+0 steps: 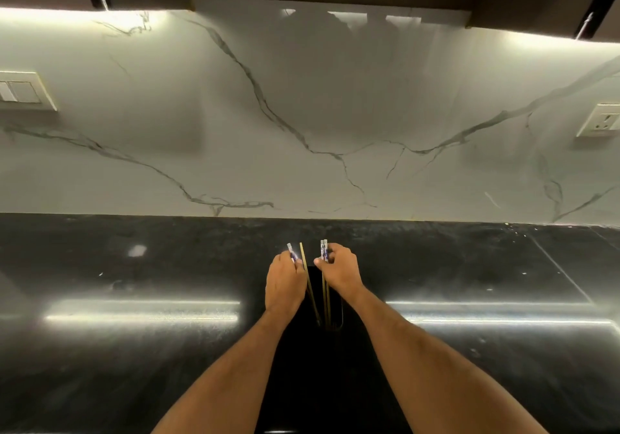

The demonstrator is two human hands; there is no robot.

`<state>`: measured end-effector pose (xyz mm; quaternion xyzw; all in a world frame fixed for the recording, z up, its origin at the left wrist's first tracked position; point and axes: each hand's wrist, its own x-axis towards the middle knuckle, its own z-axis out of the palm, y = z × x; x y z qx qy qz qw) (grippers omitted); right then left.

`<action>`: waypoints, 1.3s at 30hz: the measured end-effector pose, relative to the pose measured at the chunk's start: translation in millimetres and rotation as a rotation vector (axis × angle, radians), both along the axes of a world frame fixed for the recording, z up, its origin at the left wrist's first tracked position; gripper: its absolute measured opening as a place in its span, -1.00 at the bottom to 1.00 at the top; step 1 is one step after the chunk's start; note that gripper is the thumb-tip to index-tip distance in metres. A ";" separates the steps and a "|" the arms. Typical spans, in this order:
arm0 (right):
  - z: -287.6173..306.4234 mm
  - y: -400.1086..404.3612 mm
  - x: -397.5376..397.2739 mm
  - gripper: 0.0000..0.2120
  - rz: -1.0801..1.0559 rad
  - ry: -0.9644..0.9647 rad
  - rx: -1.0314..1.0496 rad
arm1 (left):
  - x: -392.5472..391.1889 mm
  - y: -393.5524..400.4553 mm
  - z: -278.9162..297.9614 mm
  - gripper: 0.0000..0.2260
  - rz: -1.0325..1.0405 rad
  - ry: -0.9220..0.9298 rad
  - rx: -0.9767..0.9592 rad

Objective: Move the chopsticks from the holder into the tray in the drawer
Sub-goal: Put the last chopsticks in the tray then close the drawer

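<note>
The left hand [284, 281] is closed around the patterned top of one chopstick [291, 253], gripping it near its upper end. Just to its right a plain, brass-coloured chopstick [307, 276] stands free between the two hands, leaning slightly. Further right, the right hand [340, 271] is closed on a pair of patterned chopsticks [324, 249], fingers pinched just below their tips. All the sticks run down into a dark holder [330, 323] standing on the black, glossy table [134, 349] (the holder is nearly lost against the dark surface, so its shape is hard to make out). Behind is a white marble wall [302, 115] with a switch plate [23, 91] at left and a socket [600, 121] at right.

This looks like the pick-up step: chopsticks gripped but not yet out of the holder. Next, they need lifting straight up until clear, then carrying to the drawer tray, which is not in view.
</note>
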<state>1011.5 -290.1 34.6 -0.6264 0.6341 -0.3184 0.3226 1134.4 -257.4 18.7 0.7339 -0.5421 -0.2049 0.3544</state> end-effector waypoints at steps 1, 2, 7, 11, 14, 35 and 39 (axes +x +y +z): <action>1.5 -1.0 2.9 -0.89 0.009 0.000 0.005 | -1.4 -0.9 0.6 -0.85 -0.012 0.022 -0.003; 2.8 -1.5 6.0 -0.89 0.023 -0.007 0.008 | -2.8 -1.5 1.3 -0.87 -0.027 0.039 -0.013; 4.5 -3.1 14.0 -0.74 0.049 0.054 -0.028 | -8.1 -2.1 5.7 -0.85 -0.097 0.069 -0.083; 7.5 -0.2 10.6 -0.82 0.020 0.052 -0.056 | -8.4 -4.0 7.0 -0.85 -0.111 0.062 -0.135; 10.5 3.9 7.5 -0.96 -0.013 -0.001 -0.102 | -10.5 -3.9 7.9 -0.83 -0.127 0.066 -0.190; 75.9 42.2 -11.6 -0.77 -0.184 -0.444 -0.270 | -45.6 36.3 61.6 -0.56 -0.447 0.713 -0.337; 100.7 54.7 -13.7 -0.74 -0.114 -0.467 -0.306 | -46.6 42.9 80.8 -0.71 -0.398 0.621 -0.359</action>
